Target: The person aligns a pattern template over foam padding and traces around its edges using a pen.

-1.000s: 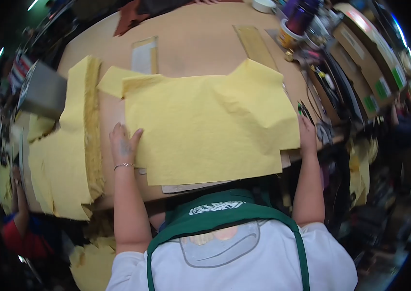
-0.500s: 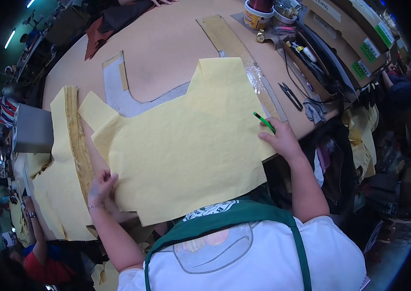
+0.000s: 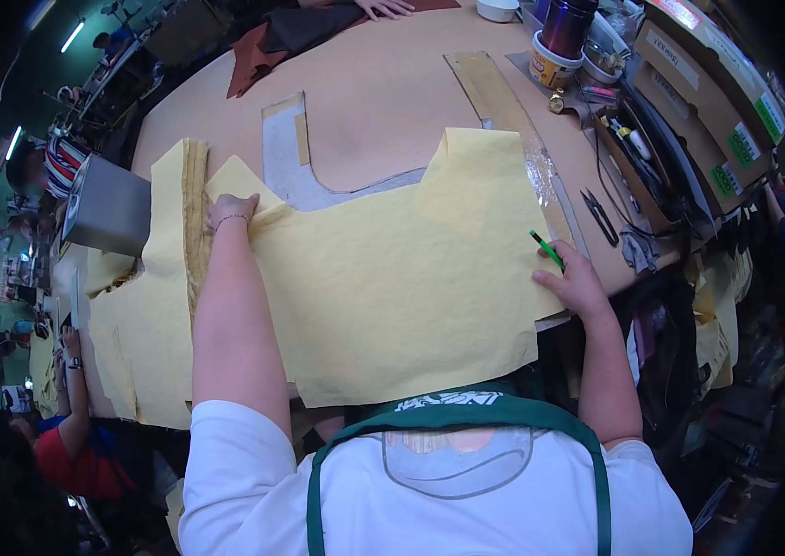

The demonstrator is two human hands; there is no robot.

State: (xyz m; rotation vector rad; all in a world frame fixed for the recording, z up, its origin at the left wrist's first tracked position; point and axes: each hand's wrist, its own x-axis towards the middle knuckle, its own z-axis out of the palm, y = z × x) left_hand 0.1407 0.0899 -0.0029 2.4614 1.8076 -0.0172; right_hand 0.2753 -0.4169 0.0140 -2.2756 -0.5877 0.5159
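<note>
Head view: my left hand (image 3: 233, 213) had moved to ten o'clock on the sheet (image 3: 401, 287), grip unclear; my right hand (image 3: 580, 282) grasped a green pen (image 3: 546, 248).

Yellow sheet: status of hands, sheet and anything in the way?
Left hand on yellow sheet, upper-left corner. Right hand at its right edge, holding green pencil. Sheet over grey template; scissors clear, to the right.

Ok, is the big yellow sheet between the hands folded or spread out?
Mostly spread out: the yellow sheet shows one broad face, though near the left hand its corner looks creased or folded.
</note>
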